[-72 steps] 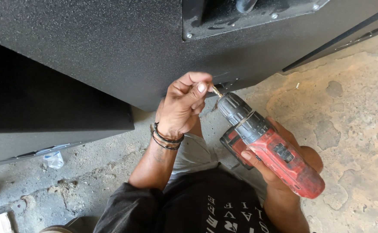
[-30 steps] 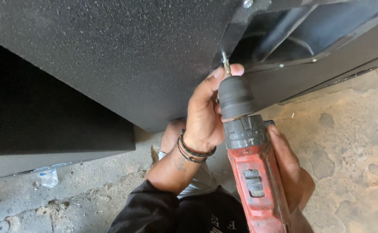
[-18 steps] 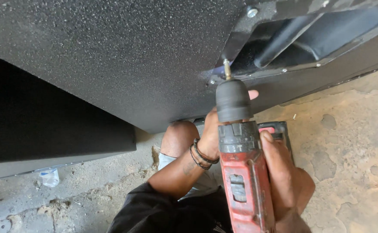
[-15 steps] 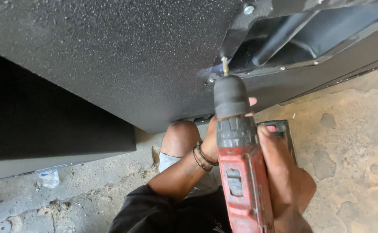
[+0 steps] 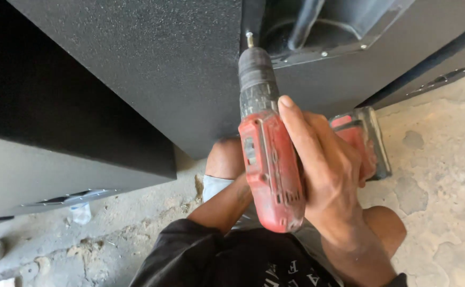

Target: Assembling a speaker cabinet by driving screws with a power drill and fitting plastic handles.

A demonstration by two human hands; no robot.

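Red cordless drill (likely heavy, rigid, best held at its handle) is gripped by the right hand, fingers wrapped around it, bit against a black textured cabinet; left hand's fingers hidden behind it.

The concrete floor is rough, stained and dusty. The black cabinet stands on it. A small crumpled scrap lies on the floor just beside the cabinet's lower edge.

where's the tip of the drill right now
In the head view, the bit of the red drill sits top centre, pressed at a screw on the edge of the black cabinet, just left of its recessed metal-framed opening.
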